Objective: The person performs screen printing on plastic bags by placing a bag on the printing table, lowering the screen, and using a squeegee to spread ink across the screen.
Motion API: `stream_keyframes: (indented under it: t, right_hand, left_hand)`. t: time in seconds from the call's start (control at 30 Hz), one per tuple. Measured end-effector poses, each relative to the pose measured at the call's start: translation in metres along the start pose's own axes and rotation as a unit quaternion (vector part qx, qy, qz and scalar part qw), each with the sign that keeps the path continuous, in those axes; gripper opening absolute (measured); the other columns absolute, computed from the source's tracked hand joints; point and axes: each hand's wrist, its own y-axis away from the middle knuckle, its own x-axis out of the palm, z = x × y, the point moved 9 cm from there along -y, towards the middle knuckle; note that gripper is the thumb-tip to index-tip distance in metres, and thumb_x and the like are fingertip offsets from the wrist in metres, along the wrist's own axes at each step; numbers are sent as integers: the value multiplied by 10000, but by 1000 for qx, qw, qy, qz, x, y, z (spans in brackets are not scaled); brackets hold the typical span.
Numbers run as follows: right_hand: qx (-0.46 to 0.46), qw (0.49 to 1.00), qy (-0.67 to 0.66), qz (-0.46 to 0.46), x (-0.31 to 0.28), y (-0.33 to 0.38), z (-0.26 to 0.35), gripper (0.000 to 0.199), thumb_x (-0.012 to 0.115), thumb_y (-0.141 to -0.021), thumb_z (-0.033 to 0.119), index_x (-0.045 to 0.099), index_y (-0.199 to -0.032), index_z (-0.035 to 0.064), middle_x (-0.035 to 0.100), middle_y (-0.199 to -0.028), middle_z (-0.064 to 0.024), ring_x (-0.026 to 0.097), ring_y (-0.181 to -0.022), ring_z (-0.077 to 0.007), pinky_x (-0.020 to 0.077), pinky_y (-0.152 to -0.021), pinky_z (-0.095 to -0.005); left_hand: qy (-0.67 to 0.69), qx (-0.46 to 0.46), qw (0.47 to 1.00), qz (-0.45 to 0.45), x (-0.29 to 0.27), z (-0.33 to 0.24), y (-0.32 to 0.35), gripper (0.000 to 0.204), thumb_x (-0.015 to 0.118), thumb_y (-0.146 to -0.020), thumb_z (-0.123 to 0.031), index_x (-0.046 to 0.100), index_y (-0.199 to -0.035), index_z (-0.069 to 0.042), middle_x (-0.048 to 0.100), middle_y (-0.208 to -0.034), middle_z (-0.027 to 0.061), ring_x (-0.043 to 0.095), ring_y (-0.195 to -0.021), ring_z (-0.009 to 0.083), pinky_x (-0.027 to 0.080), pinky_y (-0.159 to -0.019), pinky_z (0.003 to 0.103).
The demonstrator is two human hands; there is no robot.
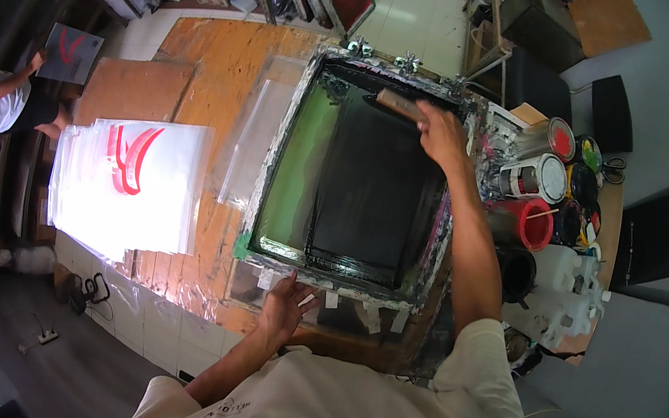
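The person's right hand gripped a flat, brown wooden-handled squeegee near the far end of a rectangular printing screen with a pale, ink-crusted frame. The left hand, its fingers loosely parted and holding nothing visible, lay at the screen's near edge; whether it pressed on the frame could not be told. The screen lay on the orange-brown wooden counter, in front of the person, with silvery metal clamps along its far edge. Wet, glossy black ink covered most of the mesh; a translucent green strip showed along the left.

Good technique, as judged from this posture, called for squaring the visibly slanted squeegee to the frame, holding one steady blade angle, and drawing it toward the body in a single even stroke. Pressure was best shared along the whole blade, since uneven force risked streaks or thin patches. The left hand was well placed to steady the frame, provided its fingers stayed clear of the ink.

To the left lay a stack of glossy, translucent plastic sheets with a red design.
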Motion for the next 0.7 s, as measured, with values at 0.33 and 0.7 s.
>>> stream_keyframes:
  t: [0.33,0.7]
  right_hand:
    - [-36,993,108,4,62,39,50,510,639,-772,-25,605,-1259,120,656,-1200,-125,638,-1049,-349,486,-884,-518]
    - [8,994,3,108,49,266,172,518,654,-720,4,612,-1227,99,651,-1166,-125,611,-1056,-328,432,-911,-516]
  left_hand:
    - [-29,35,999,20,6,-5,17,222,552,-1001,-277,512,-1105,-84,561,-1074,96,565,-1122,265,464,-950,499]
    - [-104,46,992,53,17,-8,4,414,447,-977,-256,434,-1312,-13,465,-1331,125,430,-1309,257,334,-1078,548]
